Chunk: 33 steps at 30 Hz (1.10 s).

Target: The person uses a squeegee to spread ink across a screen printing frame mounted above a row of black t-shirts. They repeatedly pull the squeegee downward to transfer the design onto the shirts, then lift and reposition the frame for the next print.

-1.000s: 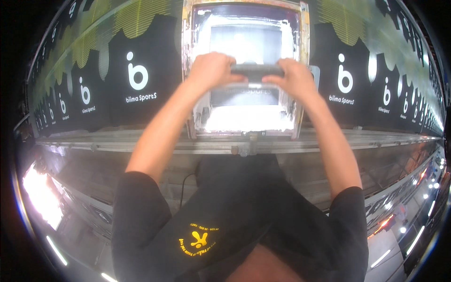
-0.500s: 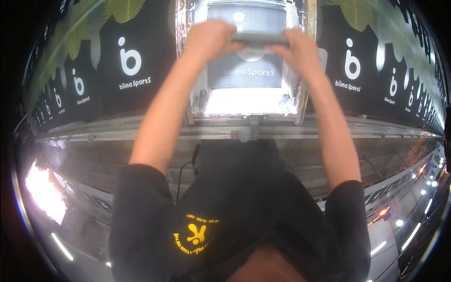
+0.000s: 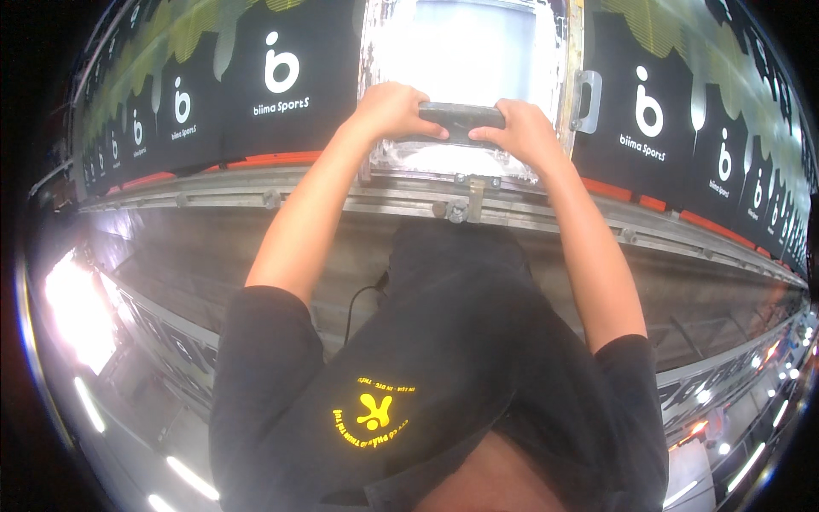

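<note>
A dark-handled squeegee (image 3: 461,125) lies crosswise over the near part of a printing screen. My left hand (image 3: 394,112) is closed round its left end and my right hand (image 3: 525,135) round its right end, thumbs on the near side. The screen frame (image 3: 570,84) is metal-edged and smeared with white. Beyond the squeegee the mesh (image 3: 478,53) looks pale and bright, with a bluish rectangle in it. White ink (image 3: 456,160) lies between the squeegee and the near end of the frame. The squeegee's blade is hidden.
Black printed fabric panels (image 3: 294,81) lie on the table left of the screen, with more panels (image 3: 641,102) to the right. A clear plastic handle (image 3: 587,102) stands at the frame's right side. Along the table's front runs a metal rail (image 3: 341,198) with a clamp (image 3: 458,210).
Both hands have drawn the squeegee toward me, from the far part of the screen to its near part. The dark panel and white print seen through the mesh no longer show. The view has shifted.
</note>
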Available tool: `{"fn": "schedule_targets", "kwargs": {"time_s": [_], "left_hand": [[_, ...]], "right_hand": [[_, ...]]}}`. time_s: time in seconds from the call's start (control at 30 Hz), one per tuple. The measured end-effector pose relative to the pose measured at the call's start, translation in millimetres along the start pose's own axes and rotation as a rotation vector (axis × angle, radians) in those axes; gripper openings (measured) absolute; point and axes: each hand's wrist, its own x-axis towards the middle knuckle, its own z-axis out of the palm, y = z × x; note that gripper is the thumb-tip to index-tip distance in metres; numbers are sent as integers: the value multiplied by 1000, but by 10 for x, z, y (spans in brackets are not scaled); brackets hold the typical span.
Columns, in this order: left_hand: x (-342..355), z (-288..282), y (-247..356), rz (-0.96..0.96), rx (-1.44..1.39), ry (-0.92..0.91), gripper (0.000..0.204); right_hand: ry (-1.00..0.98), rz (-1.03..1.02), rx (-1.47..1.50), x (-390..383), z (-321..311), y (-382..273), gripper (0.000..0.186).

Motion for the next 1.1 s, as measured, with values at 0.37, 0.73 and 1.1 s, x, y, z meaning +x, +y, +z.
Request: {"fn": "schedule_targets", "kwargs": {"time_s": [0.37, 0.73, 1.1], "left_hand": [[938, -925, -105, 189, -128, -33, 72], [1800, -1281, -407, 225, 69, 301, 50], [-317, 320, -87, 398, -112, 533, 59]], "right_hand": [[609, 277, 594, 176, -836, 847, 52], [505, 637, 841, 303, -704, 954, 40], [596, 538, 955, 178, -1035, 530, 43]]}}
